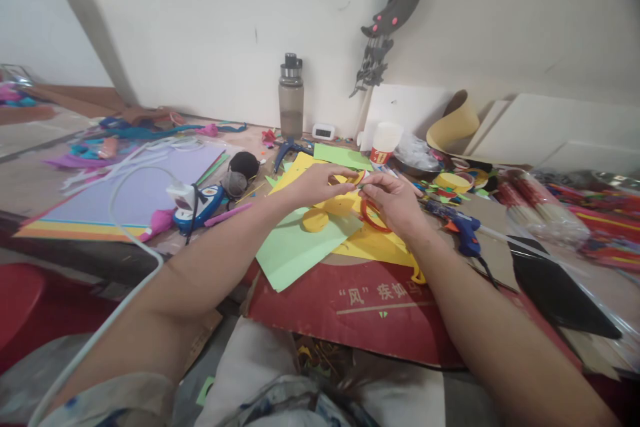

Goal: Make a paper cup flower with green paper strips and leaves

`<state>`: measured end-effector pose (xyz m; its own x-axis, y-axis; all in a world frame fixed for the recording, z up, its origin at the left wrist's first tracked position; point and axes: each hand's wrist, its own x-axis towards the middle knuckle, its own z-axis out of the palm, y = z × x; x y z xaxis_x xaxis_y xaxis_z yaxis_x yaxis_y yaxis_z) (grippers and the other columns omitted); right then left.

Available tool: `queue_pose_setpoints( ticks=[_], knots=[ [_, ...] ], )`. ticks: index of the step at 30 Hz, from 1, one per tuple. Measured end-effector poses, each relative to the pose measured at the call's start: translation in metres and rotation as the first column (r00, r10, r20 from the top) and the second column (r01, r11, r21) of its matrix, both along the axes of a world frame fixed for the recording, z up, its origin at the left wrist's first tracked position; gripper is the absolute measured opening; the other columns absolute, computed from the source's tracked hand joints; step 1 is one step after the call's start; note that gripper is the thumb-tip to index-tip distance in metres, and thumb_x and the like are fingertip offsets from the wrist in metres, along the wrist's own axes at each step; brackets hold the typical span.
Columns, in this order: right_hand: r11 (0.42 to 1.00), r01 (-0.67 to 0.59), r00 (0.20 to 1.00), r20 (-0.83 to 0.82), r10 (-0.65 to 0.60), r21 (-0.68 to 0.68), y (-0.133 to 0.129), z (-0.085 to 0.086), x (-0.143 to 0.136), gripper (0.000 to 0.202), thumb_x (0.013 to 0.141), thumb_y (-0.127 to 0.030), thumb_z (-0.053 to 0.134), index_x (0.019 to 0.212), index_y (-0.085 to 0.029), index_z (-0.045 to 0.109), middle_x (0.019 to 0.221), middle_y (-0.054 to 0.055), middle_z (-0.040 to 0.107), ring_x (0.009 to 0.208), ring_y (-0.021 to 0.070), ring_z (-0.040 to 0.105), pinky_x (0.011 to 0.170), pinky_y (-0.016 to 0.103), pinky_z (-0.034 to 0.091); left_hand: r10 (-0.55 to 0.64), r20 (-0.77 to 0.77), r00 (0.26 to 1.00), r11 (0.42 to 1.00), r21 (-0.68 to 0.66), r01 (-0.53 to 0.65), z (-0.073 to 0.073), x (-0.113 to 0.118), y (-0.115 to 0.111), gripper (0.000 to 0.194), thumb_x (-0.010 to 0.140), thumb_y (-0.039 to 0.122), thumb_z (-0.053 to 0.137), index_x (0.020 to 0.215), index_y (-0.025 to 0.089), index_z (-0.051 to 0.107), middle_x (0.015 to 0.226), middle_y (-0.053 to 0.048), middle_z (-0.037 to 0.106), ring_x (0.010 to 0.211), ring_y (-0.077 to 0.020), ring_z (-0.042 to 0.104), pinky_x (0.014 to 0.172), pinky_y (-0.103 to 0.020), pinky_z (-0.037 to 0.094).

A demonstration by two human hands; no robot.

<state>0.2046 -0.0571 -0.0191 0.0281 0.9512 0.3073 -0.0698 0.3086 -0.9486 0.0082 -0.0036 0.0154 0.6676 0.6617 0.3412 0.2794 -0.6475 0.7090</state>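
Observation:
My left hand (327, 185) and my right hand (393, 199) meet above the middle of the work area, fingertips almost touching. Both pinch at a small piece with white, red and green bits showing, too small to name. Just under my right hand is an orange-red ring (371, 217); whether the hand holds it I cannot tell. Below lie yellow sheets (373, 247), a light green sheet (300, 250) and a round yellow disc (315, 219). A yellow loop (418, 272) shows beside my right forearm.
A red cardboard sheet (345, 320) covers the table's front edge. A blue glue gun (466, 230) lies right, a blue power strip (203, 207) left with a white cable. Behind stand a bottle (291, 100), a small clock (323, 132) and a paper cup (385, 143).

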Motion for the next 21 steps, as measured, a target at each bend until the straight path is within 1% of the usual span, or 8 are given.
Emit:
queue_pose_setpoints(
  ticks=[3, 6, 8, 10, 13, 15, 18, 21],
  knots=[
    [0.995, 0.065, 0.997, -0.030, -0.067, -0.071, 0.000, 0.001, -0.002, 0.027, 0.059, -0.036, 0.084, 0.078, -0.021, 0.072, 0.069, -0.002, 0.067, 0.065, 0.0112, 0.060, 0.068, 0.027, 0.049, 0.096, -0.005, 0.995, 0.963, 0.254, -0.091, -0.006, 0.005, -0.001, 0.027, 0.091, 0.031, 0.054, 0.104, 0.020, 0.075, 0.109, -0.008, 0.075, 0.096, -0.0171, 0.068, 0.084, -0.027, 0.051],
    [0.986, 0.109, 0.992, -0.054, -0.117, -0.129, 0.001, 0.002, -0.003, 0.032, 0.055, -0.037, 0.086, 0.078, -0.020, 0.071, 0.070, -0.002, 0.067, 0.064, 0.0111, 0.060, 0.068, 0.028, 0.050, 0.201, 0.011, 0.980, 0.921, 0.340, -0.192, -0.007, 0.005, 0.001, 0.024, 0.089, 0.023, 0.051, 0.088, 0.017, 0.074, 0.095, -0.007, 0.076, 0.087, -0.0161, 0.067, 0.080, -0.026, 0.049],
    [0.983, 0.112, 0.990, -0.071, -0.123, -0.143, 0.000, 0.003, -0.003, 0.034, 0.054, -0.037, 0.087, 0.078, -0.020, 0.070, 0.071, -0.002, 0.067, 0.065, 0.0109, 0.059, 0.068, 0.028, 0.050, 0.280, 0.031, 0.960, 0.917, 0.286, -0.277, -0.001, 0.000, 0.004, 0.022, 0.086, 0.021, 0.050, 0.079, 0.015, 0.070, 0.083, -0.006, 0.074, 0.076, -0.0141, 0.065, 0.070, -0.024, 0.048],
    [0.985, 0.091, 0.990, -0.096, -0.105, -0.148, -0.001, 0.004, -0.003, 0.035, 0.054, -0.036, 0.087, 0.079, -0.020, 0.069, 0.071, -0.002, 0.066, 0.066, 0.0102, 0.059, 0.068, 0.027, 0.050, 0.349, 0.031, 0.937, 0.922, 0.167, -0.349, 0.007, -0.007, 0.007, 0.022, 0.085, 0.020, 0.048, 0.073, 0.014, 0.066, 0.070, -0.003, 0.068, 0.064, -0.0120, 0.062, 0.061, -0.021, 0.044],
    [0.987, 0.021, 0.991, -0.125, -0.041, -0.161, -0.003, 0.007, -0.004, 0.036, 0.054, -0.035, 0.088, 0.080, -0.020, 0.068, 0.071, -0.003, 0.064, 0.066, 0.0094, 0.058, 0.066, 0.025, 0.049, 0.366, -0.089, 0.926, 0.929, -0.016, -0.369, 0.018, -0.018, 0.012, 0.023, 0.083, 0.018, 0.049, 0.062, 0.014, 0.057, 0.054, 0.000, 0.057, 0.051, -0.0097, 0.056, 0.051, -0.020, 0.039],
    [0.985, -0.028, 0.992, -0.125, 0.006, -0.172, -0.005, 0.009, -0.005, 0.035, 0.055, -0.035, 0.088, 0.079, -0.020, 0.067, 0.070, -0.003, 0.062, 0.064, 0.0092, 0.057, 0.063, 0.024, 0.047, 0.332, -0.145, 0.932, 0.934, -0.089, -0.347, 0.020, -0.022, 0.015, 0.023, 0.082, 0.017, 0.049, 0.060, 0.014, 0.056, 0.050, 0.000, 0.055, 0.046, -0.0083, 0.050, 0.049, -0.020, 0.036],
    [0.979, -0.103, 0.991, -0.099, 0.087, -0.173, -0.009, 0.011, -0.008, 0.035, 0.056, -0.038, 0.088, 0.078, -0.020, 0.068, 0.067, -0.004, 0.060, 0.061, 0.0085, 0.053, 0.059, 0.024, 0.043, 0.266, -0.199, 0.943, 0.943, -0.151, -0.298, 0.015, -0.021, 0.019, 0.016, 0.082, 0.016, 0.053, 0.076, 0.012, 0.067, 0.051, 0.001, 0.056, 0.044, -0.0077, 0.048, 0.049, -0.020, 0.037],
    [0.963, -0.192, 0.981, -0.050, 0.186, -0.190, -0.012, 0.010, -0.010, 0.036, 0.058, -0.041, 0.087, 0.079, -0.019, 0.067, 0.064, -0.004, 0.058, 0.055, 0.0077, 0.046, 0.054, 0.025, 0.036, 0.233, -0.260, 0.937, 0.951, -0.141, -0.275, 0.007, -0.019, 0.022, 0.026, 0.079, 0.016, 0.058, 0.100, 0.011, 0.072, 0.054, 0.002, 0.059, 0.046, -0.0087, 0.051, 0.050, -0.020, 0.039]
  ],
)
